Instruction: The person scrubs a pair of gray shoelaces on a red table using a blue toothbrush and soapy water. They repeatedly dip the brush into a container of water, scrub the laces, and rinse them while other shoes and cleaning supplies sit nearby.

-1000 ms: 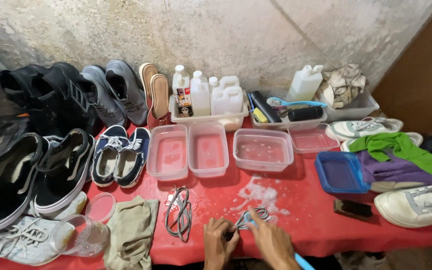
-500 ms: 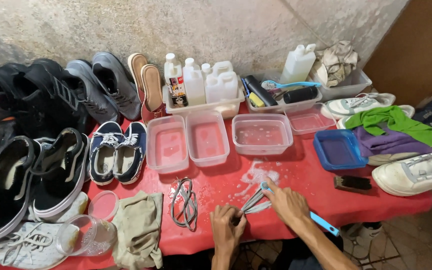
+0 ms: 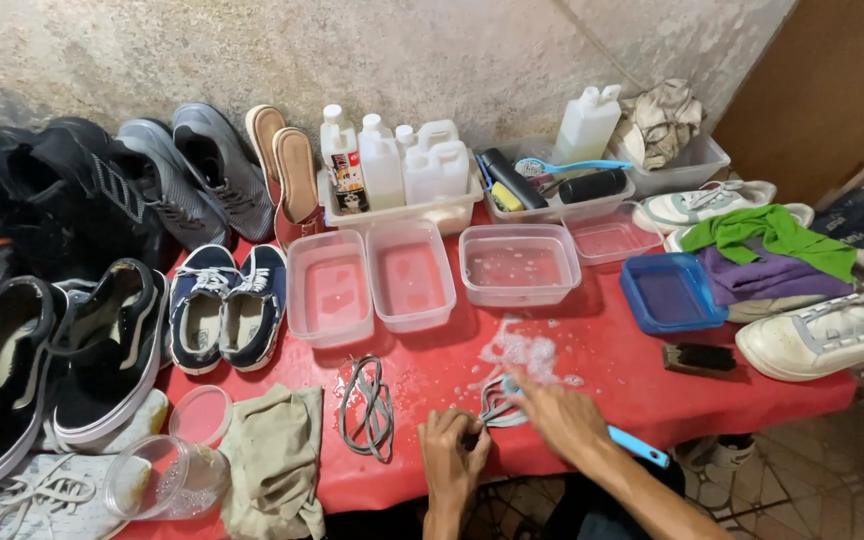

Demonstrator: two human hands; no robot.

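Note:
My left hand (image 3: 455,455) pinches one end of a grey shoelace (image 3: 493,403) against the red table (image 3: 632,385) at its front edge. My right hand (image 3: 564,417) grips a brush with a light blue handle (image 3: 638,448) and presses its head on the lace. White soap foam (image 3: 520,352) lies on the table just beyond the lace. A second bundle of grey laces (image 3: 366,406) rests to the left of my left hand.
Three clear tubs with water (image 3: 330,290) (image 3: 410,275) (image 3: 519,265) stand mid-table, a blue tray (image 3: 670,293) to their right. White bottles (image 3: 404,170) line the wall. Dark shoes (image 3: 102,350) fill the left, white sneakers (image 3: 832,335) the right. A beige cloth (image 3: 272,460) lies front left.
My right hand has moved forward with the brush onto the lace, and my left hand has followed up to the lace's end. The view has shifted slightly.

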